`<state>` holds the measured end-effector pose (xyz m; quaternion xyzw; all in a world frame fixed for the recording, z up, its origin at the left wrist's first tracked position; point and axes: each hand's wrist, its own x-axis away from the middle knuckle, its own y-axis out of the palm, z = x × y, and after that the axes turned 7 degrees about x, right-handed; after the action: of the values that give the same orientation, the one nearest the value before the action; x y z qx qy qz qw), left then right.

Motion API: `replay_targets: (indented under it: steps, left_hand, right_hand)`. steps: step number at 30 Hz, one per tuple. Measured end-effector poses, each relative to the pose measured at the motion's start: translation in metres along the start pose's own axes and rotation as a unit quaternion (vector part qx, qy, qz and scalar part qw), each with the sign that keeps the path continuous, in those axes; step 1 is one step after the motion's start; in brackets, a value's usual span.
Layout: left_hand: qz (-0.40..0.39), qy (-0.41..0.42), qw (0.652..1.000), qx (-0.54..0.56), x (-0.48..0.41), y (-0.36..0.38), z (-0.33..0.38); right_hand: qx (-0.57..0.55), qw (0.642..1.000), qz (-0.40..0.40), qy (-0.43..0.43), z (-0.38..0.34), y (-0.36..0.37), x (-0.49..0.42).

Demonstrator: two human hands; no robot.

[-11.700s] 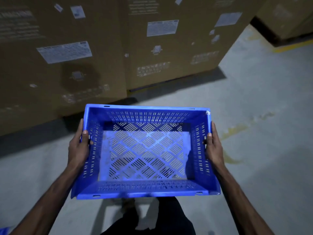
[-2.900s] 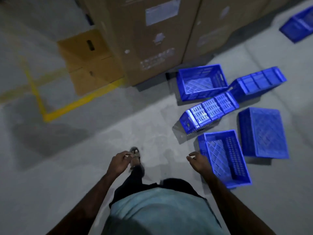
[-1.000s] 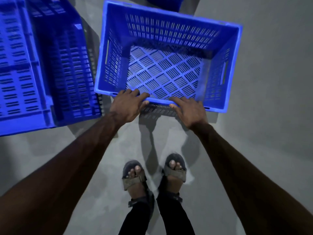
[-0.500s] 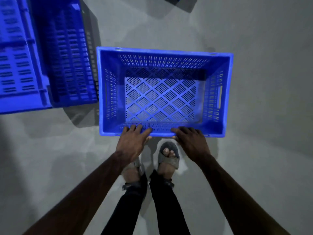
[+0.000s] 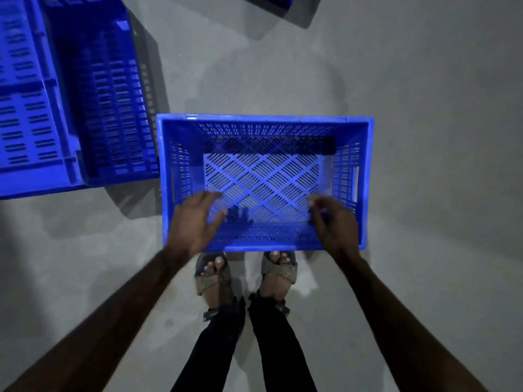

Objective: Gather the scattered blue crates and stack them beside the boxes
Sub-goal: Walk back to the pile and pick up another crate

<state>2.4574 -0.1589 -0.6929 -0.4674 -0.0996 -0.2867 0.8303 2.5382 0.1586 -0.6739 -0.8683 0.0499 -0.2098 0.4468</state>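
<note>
Head view: upright crate (image 5: 263, 120) edge just beside tipped crate (image 5: 85, 108); floor (image 5: 438, 137) rightward.

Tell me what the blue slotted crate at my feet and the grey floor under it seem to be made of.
Blue slotted crate: likely moulded plastic, smooth with a slight sheen; uniform colour, even slots, lattice base. Grey floor: probably concrete, matte; mottled, stained, seamless here.

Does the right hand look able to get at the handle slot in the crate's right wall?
Probably yes: the right hand is over the near right corner of the crate; its handle slot lies just beyond, with nothing between.
</note>
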Motion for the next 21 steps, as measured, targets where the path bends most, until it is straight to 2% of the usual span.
replay_targets:
  steps: [3, 6, 9, 11, 14, 17, 21]
  left_hand:
    - [0.134, -0.046, 0.989, 0.042, -0.025, -0.039, -0.017]
    - [0.252, -0.122, 0.954, 0.111, -0.038, -0.059, -0.043]
    - [0.232, -0.183, 0.933, 0.205, -0.042, -0.053, -0.052]
    - [0.206, -0.143, 0.932, 0.261, -0.04, -0.04, -0.057]
    - [0.25, -0.089, 0.923, 0.279, -0.044, -0.024, -0.071]
    - [0.261, -0.111, 0.9, 0.33, -0.052, -0.013, -0.067]
    - [0.23, -0.101, 0.91, 0.329, -0.058, -0.009, -0.067]
  right_hand:
    - [-0.032, 0.984, 0.155, 0.081, 0.013, -0.028, -0.037]
    - [-0.005, 0.975, 0.196, 0.108, 0.039, -0.037, -0.065]
    - [0.025, 0.976, 0.158, 0.148, 0.058, -0.029, -0.076]
    - [0.024, 0.977, 0.119, 0.173, 0.064, -0.02, -0.076]
    - [-0.015, 0.975, 0.112, 0.193, 0.065, -0.009, -0.074]
    - [-0.052, 0.959, 0.14, 0.241, 0.068, 0.0, -0.077]
    - [-0.098, 0.963, 0.107, 0.228, 0.078, -0.003, -0.082]
